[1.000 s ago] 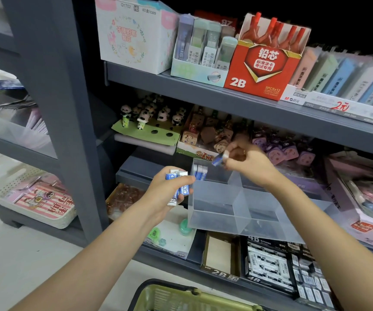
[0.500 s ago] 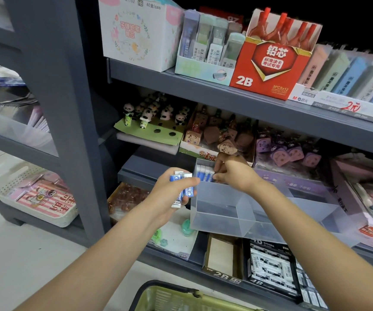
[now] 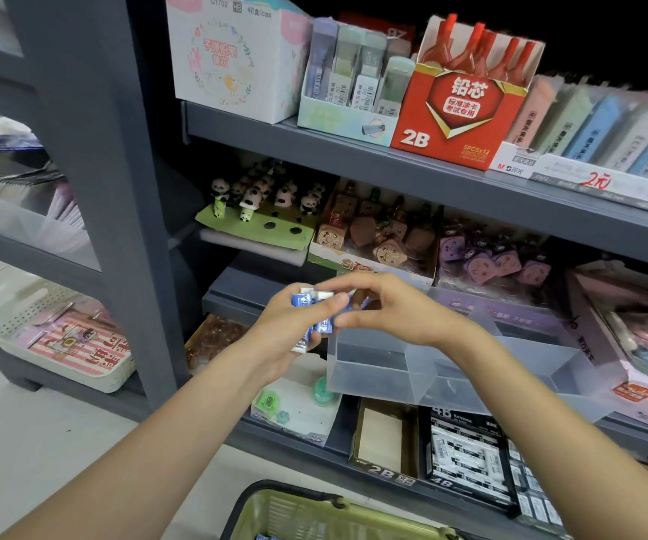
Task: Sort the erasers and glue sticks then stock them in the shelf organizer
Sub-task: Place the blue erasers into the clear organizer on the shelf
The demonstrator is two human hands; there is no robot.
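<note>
My left hand [image 3: 281,341] grips a small bunch of blue-and-white wrapped erasers [image 3: 302,300] in front of the middle shelf. My right hand [image 3: 388,311] has come across to them, its fingertips and thumb pinching one eraser at the top of the bunch. Just behind and to the right of both hands stands the clear plastic shelf organizer [image 3: 466,368] with its dividers. My hands hide its rear left compartment, and the front compartments look bare. No glue sticks show in this view.
A green basket [image 3: 314,512] sits below my arms at the bottom edge. Boxes of 2B and 4B erasers [image 3: 466,457] fill the lower shelf. Panda toppers [image 3: 252,196], novelty sharpeners and a red 2B lead box [image 3: 459,107] crowd the shelves behind. A white tray [image 3: 53,341] lies at left.
My right hand has left the organizer's rear left compartment and moved left to the erasers in my left hand. My left hand stayed in place.
</note>
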